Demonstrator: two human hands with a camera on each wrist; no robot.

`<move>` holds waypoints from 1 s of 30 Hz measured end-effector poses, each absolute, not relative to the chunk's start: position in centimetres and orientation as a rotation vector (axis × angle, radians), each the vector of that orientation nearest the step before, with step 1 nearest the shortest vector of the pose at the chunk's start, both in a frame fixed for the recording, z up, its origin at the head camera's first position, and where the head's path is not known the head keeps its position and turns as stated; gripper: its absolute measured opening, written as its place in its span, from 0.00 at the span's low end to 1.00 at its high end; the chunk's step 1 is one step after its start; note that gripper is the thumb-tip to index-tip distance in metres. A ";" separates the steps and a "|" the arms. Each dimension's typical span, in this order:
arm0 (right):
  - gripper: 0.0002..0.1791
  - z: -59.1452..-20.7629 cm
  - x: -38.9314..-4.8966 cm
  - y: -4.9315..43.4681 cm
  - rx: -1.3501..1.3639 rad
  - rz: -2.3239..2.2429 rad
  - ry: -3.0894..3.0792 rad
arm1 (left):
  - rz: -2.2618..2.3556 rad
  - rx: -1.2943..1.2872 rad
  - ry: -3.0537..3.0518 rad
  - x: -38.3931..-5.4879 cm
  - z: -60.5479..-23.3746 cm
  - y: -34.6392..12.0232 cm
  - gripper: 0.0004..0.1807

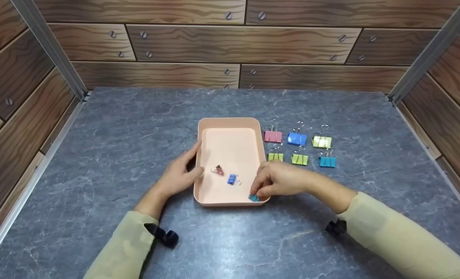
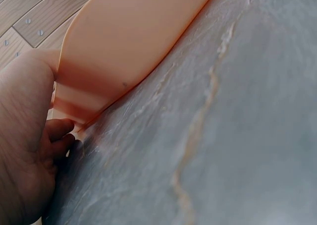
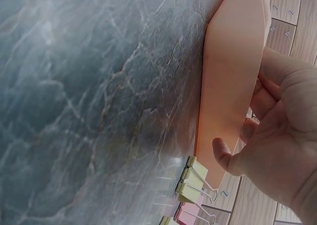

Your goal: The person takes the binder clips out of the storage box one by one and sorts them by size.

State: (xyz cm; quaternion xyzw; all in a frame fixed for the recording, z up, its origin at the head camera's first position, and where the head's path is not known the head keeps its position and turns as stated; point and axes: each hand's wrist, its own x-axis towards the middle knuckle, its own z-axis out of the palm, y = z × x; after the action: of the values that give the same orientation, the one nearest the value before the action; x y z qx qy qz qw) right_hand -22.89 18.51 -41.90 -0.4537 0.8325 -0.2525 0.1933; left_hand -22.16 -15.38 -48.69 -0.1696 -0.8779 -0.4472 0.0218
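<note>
A shallow peach plastic tray (image 1: 230, 147) lies on the table. My left hand (image 1: 178, 174) grips its left wall, the thumb over the rim and the fingers along the outside. In the tray's near right corner, my right hand (image 1: 279, 179) pinches a small teal binder clip (image 1: 253, 198) between thumb and fingertips. A small red binder clip (image 1: 219, 170) and a small blue binder clip (image 1: 232, 179) lie on the tray floor. From the right wrist view, the tray wall hides the clip under the right hand (image 3: 282, 121).
Right of the tray stand larger binder clips in two rows: pink (image 1: 273, 136), blue (image 1: 296, 138) and yellow-green (image 1: 322, 142) behind, two yellow-green ones (image 1: 300, 159) and a teal one (image 1: 327, 161) in front. Wood-patterned panels (image 1: 245, 44) wall the grey marbled table (image 1: 144, 112).
</note>
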 end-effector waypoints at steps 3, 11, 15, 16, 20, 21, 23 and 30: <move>0.07 -41.8 -22.9 18.6 -1.254 -0.744 2.344 | -1.384 -0.520 -2.728 -22.2 -48.6 -15.3 0.44; 0.08 -41.2 -23.2 18.9 -1.346 -0.859 2.418 | -1.401 -0.500 -2.738 -22.3 -48.4 -15.1 0.44; 0.09 -40.5 -23.2 19.2 -1.312 -0.898 2.482 | -1.401 -0.480 -2.741 -22.3 -48.4 -15.1 0.44; 0.09 -40.4 -23.2 19.4 -1.301 -0.914 2.489 | -1.399 -0.481 -2.740 -22.3 -48.4 -15.1 0.44; 0.07 -39.8 -23.1 19.9 -1.231 -1.005 2.502 | -1.396 -0.494 -2.730 -22.3 -48.7 -15.2 0.44; 0.06 -39.7 -23.2 20.1 -1.220 -1.030 2.501 | -1.395 -0.499 -2.726 -22.3 -48.7 -15.2 0.44; 0.05 -39.6 -23.2 20.6 -1.182 -1.070 2.506 | -1.397 -0.504 -2.723 -22.3 -48.8 -15.3 0.44; 0.08 -38.9 -23.4 22.5 -1.094 -1.156 2.529 | -1.406 -0.508 -2.723 -22.2 -48.8 -15.4 0.44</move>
State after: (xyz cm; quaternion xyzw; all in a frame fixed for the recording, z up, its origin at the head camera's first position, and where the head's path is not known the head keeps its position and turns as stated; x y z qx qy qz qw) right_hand -23.41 22.50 -38.94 -0.3651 0.8438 -0.3858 0.0764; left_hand -22.25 -15.37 -48.77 -0.1634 -0.8765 -0.4525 0.0177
